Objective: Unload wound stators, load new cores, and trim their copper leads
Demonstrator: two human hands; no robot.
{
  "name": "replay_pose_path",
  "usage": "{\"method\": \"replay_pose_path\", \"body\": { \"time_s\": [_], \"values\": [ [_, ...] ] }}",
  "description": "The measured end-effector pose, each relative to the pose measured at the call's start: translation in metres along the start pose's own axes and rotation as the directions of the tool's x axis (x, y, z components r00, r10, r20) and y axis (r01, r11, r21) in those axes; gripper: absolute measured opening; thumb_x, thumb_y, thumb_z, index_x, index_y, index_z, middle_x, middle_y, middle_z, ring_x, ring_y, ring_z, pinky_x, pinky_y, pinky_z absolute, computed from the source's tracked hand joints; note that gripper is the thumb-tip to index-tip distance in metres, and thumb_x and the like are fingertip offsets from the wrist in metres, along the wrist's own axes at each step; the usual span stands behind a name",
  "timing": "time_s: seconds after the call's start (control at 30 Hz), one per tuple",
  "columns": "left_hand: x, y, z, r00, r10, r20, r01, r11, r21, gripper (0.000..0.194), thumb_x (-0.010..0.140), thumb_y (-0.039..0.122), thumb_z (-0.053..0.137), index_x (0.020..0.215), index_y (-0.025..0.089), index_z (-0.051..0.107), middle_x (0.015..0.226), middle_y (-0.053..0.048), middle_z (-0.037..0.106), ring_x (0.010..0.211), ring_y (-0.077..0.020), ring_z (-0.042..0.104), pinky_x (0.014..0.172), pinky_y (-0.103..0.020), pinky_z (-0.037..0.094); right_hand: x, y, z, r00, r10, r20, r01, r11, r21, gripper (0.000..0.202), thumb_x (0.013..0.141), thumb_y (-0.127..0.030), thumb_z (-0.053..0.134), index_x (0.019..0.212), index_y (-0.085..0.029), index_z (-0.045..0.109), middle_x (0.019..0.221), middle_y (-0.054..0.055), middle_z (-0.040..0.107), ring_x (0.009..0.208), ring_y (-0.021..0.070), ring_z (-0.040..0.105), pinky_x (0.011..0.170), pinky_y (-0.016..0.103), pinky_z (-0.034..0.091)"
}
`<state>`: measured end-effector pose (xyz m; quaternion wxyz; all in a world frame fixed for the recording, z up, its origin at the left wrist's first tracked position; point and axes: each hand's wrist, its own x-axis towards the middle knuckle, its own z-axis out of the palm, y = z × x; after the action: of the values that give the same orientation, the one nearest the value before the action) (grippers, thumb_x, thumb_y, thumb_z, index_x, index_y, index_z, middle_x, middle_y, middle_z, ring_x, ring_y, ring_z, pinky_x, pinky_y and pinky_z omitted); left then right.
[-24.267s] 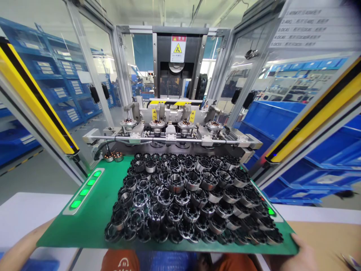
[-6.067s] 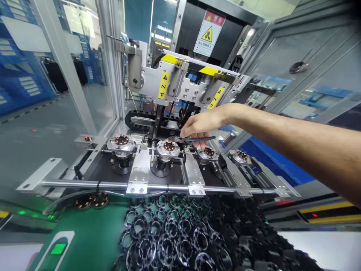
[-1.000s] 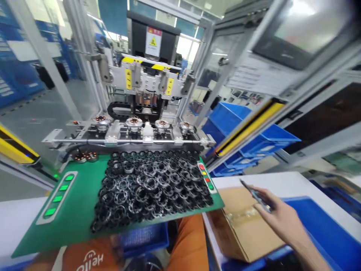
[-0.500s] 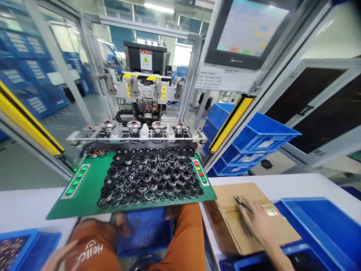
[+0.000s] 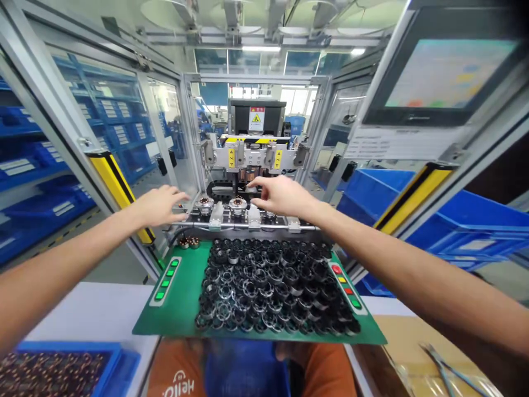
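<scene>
My left hand hovers at the left end of the machine's fixture rail, fingers stretched out and holding nothing. My right hand is over the right half of the rail, thumb and forefinger apart, with nothing visible between them. Copper-wound motor stators sit in the fixture: one stator nearest my left hand, and another stator just left of my right hand. My right hand partly covers a third. Pliers lie on a cardboard box at lower right, apart from both hands.
Several black rings crowd the green mat. Button panels flank them. Two loose stators lie at the mat's back left. Yellow light-curtain bars edge the opening. A blue tray of wound parts stands lower left.
My right hand has left the pliers on the cardboard and moved up to the fixture. My left hand has risen from my lap to the fixture's left end. The view has turned upward.
</scene>
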<state>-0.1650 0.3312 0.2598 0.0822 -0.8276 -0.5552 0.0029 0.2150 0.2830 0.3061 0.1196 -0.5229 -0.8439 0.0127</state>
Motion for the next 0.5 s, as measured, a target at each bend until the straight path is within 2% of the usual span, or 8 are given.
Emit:
{"method": "replay_pose_path", "body": {
  "time_s": [0.07, 0.17, 0.3, 0.4, 0.5],
  "values": [
    [0.047, -0.002, 0.015, 1.000, 0.000, 0.031, -0.001, 0.999, 0.041, 0.054, 0.105, 0.052, 0.076, 0.149, 0.020, 0.070, 0.146, -0.017, 0.067, 0.142, -0.0380, 0.059, 0.123, -0.058, 0.049, 0.060, -0.004, 0.033, 0.994, 0.034, 0.102, -0.031, 0.999, -0.036, 0.049, 0.108, -0.041, 0.078, 0.151, -0.020, 0.072, 0.131, 0.013, 0.081, 0.121, 0.0293, 0.076, 0.109, 0.049, 0.062],
    [0.089, 0.000, 0.045, 0.999, -0.025, 0.038, 0.023, 0.999, 0.049, 0.054, 0.108, 0.057, 0.074, 0.145, 0.019, 0.071, 0.148, -0.017, 0.065, 0.146, -0.0384, 0.058, 0.125, -0.061, 0.050, 0.115, -0.007, 0.081, 0.966, 0.109, 0.233, -0.090, 0.992, -0.090, 0.048, 0.108, -0.045, 0.079, 0.148, -0.020, 0.070, 0.149, 0.015, 0.070, 0.127, 0.0308, 0.073, 0.107, 0.054, 0.065],
    [0.117, 0.002, 0.079, 0.999, -0.035, 0.041, 0.033, 0.999, 0.040, 0.049, 0.102, 0.056, 0.083, 0.133, 0.018, 0.076, 0.146, -0.014, 0.067, 0.147, -0.0373, 0.056, 0.130, -0.063, 0.045, 0.151, -0.009, 0.122, 0.912, 0.207, 0.354, -0.174, 0.977, -0.121, 0.046, 0.109, -0.046, 0.077, 0.148, -0.022, 0.070, 0.151, 0.014, 0.069, 0.127, 0.0303, 0.073, 0.106, 0.053, 0.065],
    [0.135, -0.003, 0.094, 0.996, -0.061, 0.067, 0.059, 0.998, 0.029, 0.047, 0.100, 0.059, 0.085, 0.122, 0.017, 0.078, 0.142, -0.015, 0.069, 0.147, -0.0380, 0.056, 0.131, -0.065, 0.044, 0.171, -0.004, 0.136, 0.865, 0.256, 0.432, -0.236, 0.967, -0.101, 0.045, 0.109, -0.046, 0.078, 0.146, -0.021, 0.071, 0.150, 0.014, 0.070, 0.127, 0.0307, 0.073, 0.106, 0.053, 0.065],
    [0.151, -0.009, 0.103, 0.987, -0.040, 0.154, 0.041, 0.999, -0.001, 0.053, 0.101, 0.063, 0.082, 0.125, 0.017, 0.078, 0.146, -0.016, 0.067, 0.151, -0.0395, 0.054, 0.128, -0.065, 0.048, 0.187, 0.003, 0.142, 0.815, 0.256, 0.520, -0.285, 0.958, -0.026, 0.046, 0.109, -0.046, 0.077, 0.147, -0.020, 0.071, 0.149, 0.014, 0.070, 0.126, 0.0307, 0.073, 0.104, 0.053, 0.066]
  ]
}}
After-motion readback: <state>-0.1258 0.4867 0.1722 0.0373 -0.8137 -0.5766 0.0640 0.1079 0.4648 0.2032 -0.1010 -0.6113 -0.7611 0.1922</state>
